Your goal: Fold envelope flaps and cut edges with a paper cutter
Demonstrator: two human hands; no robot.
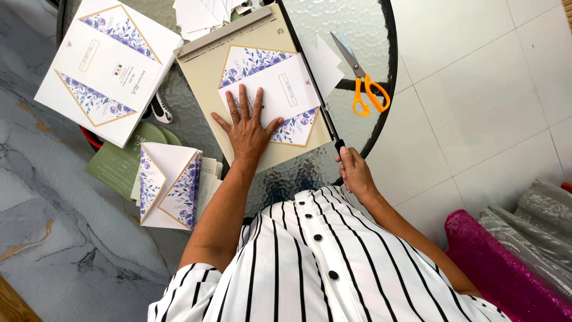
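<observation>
My left hand (247,126) lies flat, fingers spread, on a white card with purple floral corners (280,83). The card rests on the beige board of a paper trimmer (205,74). My right hand (353,170) is closed around the black handle at the near end of the trimmer's cutting arm (325,113), which lies down along the board's right edge. A white offcut strip (325,65) sits just right of the blade on the round glass table (310,170).
Orange-handled scissors (363,80) lie on the glass at the right. A stack of floral printed sheets (107,65) sits at upper left, with folded floral envelopes (170,185) and green cards (116,164) below. White papers (199,15) lie behind the trimmer. Pink glittery fabric (500,268) is at lower right.
</observation>
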